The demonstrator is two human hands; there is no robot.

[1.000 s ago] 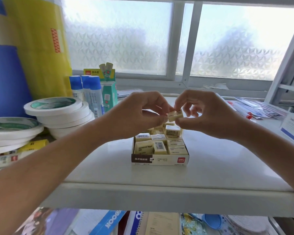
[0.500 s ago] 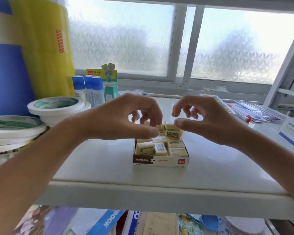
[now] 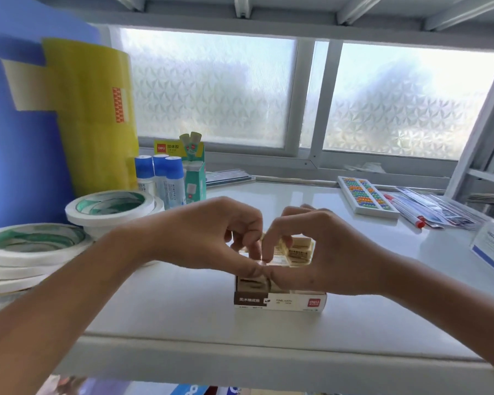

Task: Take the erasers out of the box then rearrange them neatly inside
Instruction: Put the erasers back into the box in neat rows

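Tape rolls [image 3: 35,246]: stacked white, well off to the left of the hands, a second stack [image 3: 111,208] just behind them.
Glue sticks [image 3: 160,178]: blue caps, upright, far side of the left wrist, with a green carton [image 3: 195,178] beside them holding more sticks.
Left hand [image 3: 200,235]: down over the box now, fingers curled in; fingertips [image 3: 254,252] dip among the erasers and look to be pinching one, though the hand itself hides exactly which.
Box [image 3: 280,301]: open-topped, brown-and-white front, sitting on the white shelf [image 3: 183,309] directly under both hands.
Erasers [image 3: 297,249]: cream blocks, packed in the box; a few show in the gap between the two hands, more [image 3: 253,283] peek out beneath the left thumb.
Right hand [image 3: 325,252]: curled over the box's right half, fingertips reaching down onto the erasers, thumb meeting the left thumb; whether it grips one or only touches, I cannot tell.
Abacus [image 3: 367,196]: coloured beads, lying flat beyond the right hand.
Pens and packets [image 3: 428,206]: further right again, well apart from the box.
Change: half a second back both hands hovered above the box with a gap between them; now they have dropped in and the thumbs touch. A second ago one eraser was held up between them; that eraser is no longer raised.
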